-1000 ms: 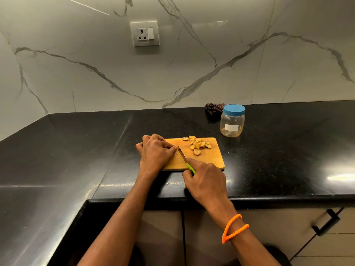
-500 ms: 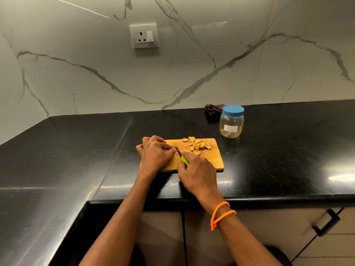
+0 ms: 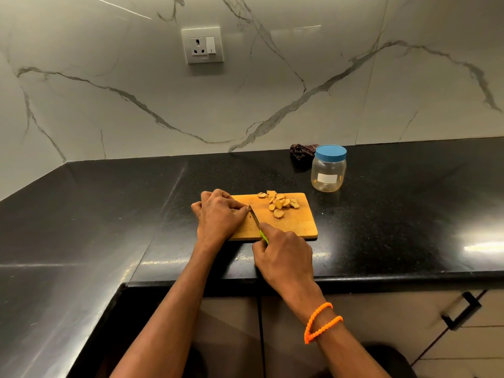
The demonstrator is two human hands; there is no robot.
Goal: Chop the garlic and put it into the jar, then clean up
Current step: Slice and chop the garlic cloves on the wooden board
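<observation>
Black glossy bench (image 3: 381,227), marble wall behind. On the cutting board (image 3: 297,227) — left hand (image 3: 218,215) clenched over a small garlic piece, right hand (image 3: 283,257) wrapped round the knife (image 3: 257,223). Slices (image 3: 279,204) at one o'clock: light, firm, likely slippery. Jar (image 3: 328,170) beyond, lidded.

Single head view, worn by the person, looking forward and down over both forearms. Wide-angle, so the wall bends at the edges. It sits near and above the right hand (image 3: 283,253) gripping the knife (image 3: 257,223); the left hand (image 3: 219,214) lies just left of that grip, the cutting board (image 3: 297,223) under it. The jar (image 3: 328,169) stands beyond the grip, to its right. No second view shares the scene.
</observation>
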